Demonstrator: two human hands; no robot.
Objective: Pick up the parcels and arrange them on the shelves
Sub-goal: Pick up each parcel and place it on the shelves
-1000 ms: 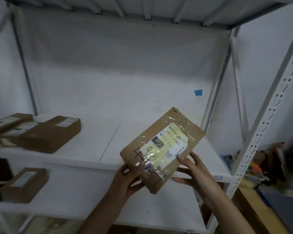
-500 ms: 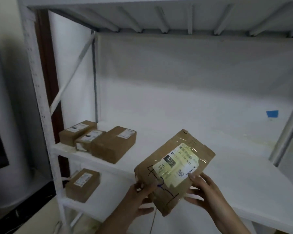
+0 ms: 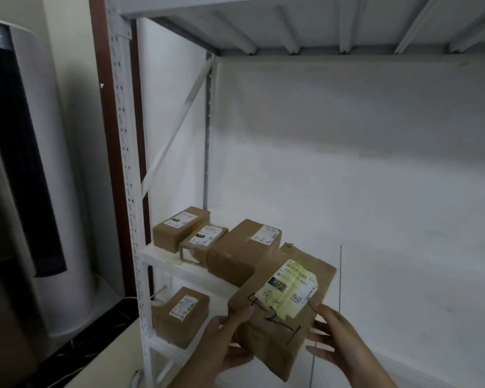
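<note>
- In hand: placing labelled brown parcel (image 3: 275,326) on shelf (image 3: 389,275).
- Grip: left hand (image 3: 221,343) and right hand (image 3: 336,340) both clasping it, thumbs on top.
- Next, likely: lowering flat beside shelved boxes (image 3: 244,250).

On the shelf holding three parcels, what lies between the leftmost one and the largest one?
A smaller labelled parcel sits between the leftmost parcel and the largest parcel, shown in the head view.

Two hands, the left hand (image 3: 221,341) and the right hand (image 3: 336,343), grip a brown parcel (image 3: 280,317) bearing a yellowed label, thumbs on top, over the front edge of a white shelf (image 3: 389,261). At the parcel's 11 o'clock, three boxed parcels (image 3: 205,242) sit side by side on that shelf. At 9 o'clock, another box (image 3: 182,315) lies on the lower shelf (image 3: 218,302).
</note>
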